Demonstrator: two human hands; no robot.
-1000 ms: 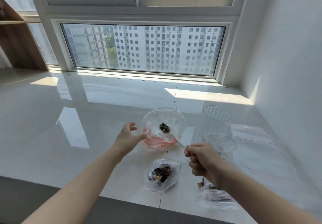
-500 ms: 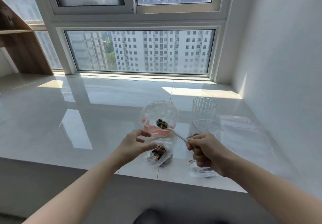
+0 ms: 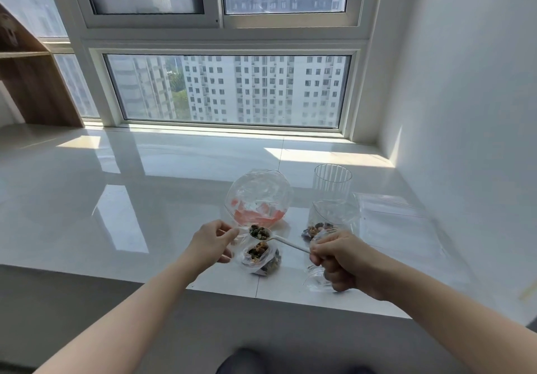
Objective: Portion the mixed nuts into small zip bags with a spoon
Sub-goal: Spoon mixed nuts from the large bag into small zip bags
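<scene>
R hand (image 3: 337, 260) grips spoon (image 3: 279, 238) w/ nuts (image 3: 259, 232); L hand (image 3: 210, 241) pinches zip bag (image 3: 261, 257).

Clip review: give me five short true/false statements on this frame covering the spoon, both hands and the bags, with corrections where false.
1. The right hand holds the spoon by its handle. True.
2. The spoon is empty. False: its bowl carries nuts.
3. The left hand pinches the small bag at its mouth. True.
4. The loaded spoon is over the glass. False: it hangs just above the small bag; the glass stands farther back on the right.
5. The small bag has no nuts in it. False: some nuts already lie inside.
</scene>
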